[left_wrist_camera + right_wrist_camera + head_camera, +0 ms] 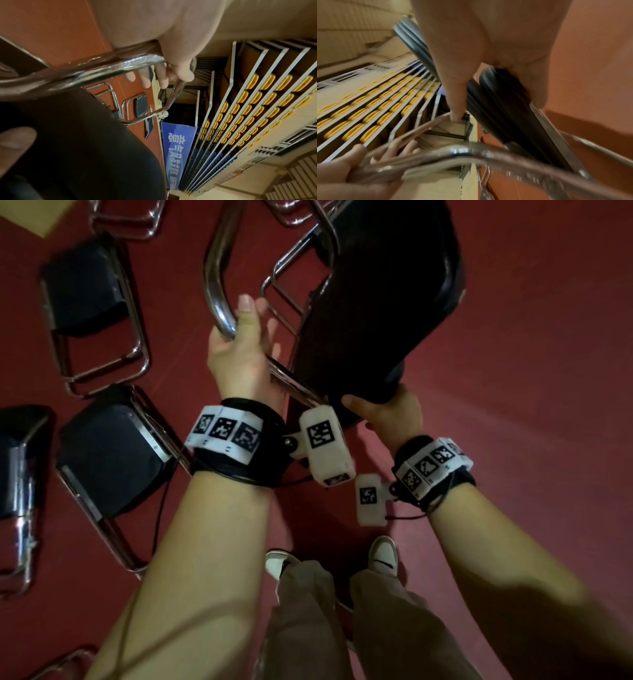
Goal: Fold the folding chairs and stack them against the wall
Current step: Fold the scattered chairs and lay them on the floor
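A folding chair with a black padded seat (376, 302) and a chrome tube frame (215, 285) stands tilted in front of me. My left hand (239, 347) is on the frame's bend. The tube (85, 73) crosses its palm under the thumb, and its fingers (145, 79) stretch out past the tube without wrapping it. My right hand (390, 412) grips the seat's near edge, thumb on one face. In the right wrist view that hand (488, 40) pinches the seat pad (496, 108), and the left hand (351, 169) shows behind the tube (471, 150).
Folded chairs lie flat on the red floor to my left (92, 302) (113, 460) (20, 474). My shoes (383, 556) stand just behind the held chair. Retracted bleachers with yellow seats (257, 101) and a blue banner (178, 148) line the far side.
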Available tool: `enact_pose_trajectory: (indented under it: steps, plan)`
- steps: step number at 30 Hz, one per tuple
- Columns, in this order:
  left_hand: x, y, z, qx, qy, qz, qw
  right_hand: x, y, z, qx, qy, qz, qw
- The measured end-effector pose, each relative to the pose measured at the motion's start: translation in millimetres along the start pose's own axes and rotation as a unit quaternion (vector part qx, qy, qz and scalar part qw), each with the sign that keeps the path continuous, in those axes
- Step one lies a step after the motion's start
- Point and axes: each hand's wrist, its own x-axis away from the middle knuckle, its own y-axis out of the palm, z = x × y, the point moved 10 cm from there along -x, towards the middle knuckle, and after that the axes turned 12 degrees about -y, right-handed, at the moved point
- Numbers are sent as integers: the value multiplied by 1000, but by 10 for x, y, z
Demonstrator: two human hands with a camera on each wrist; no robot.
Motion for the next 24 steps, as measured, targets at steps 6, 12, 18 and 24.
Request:
enact_pose_trajectory:
  steps: [6,12,18,24]
  plan:
    - [-70,-370,224,24,11,23,999,-141,269,-438,69,-62,-63,994]
    - [-57,-698,449,50,20,67,996,-73,855,-842,140,-130,-161,968]
    - [-41,-1119,583,119,31,73,990,36,1327,-958,145,-152,-170,963]
    - [-122,-1493,793,125,53,64,989,97,1791,-1162,161,-183,-211,947]
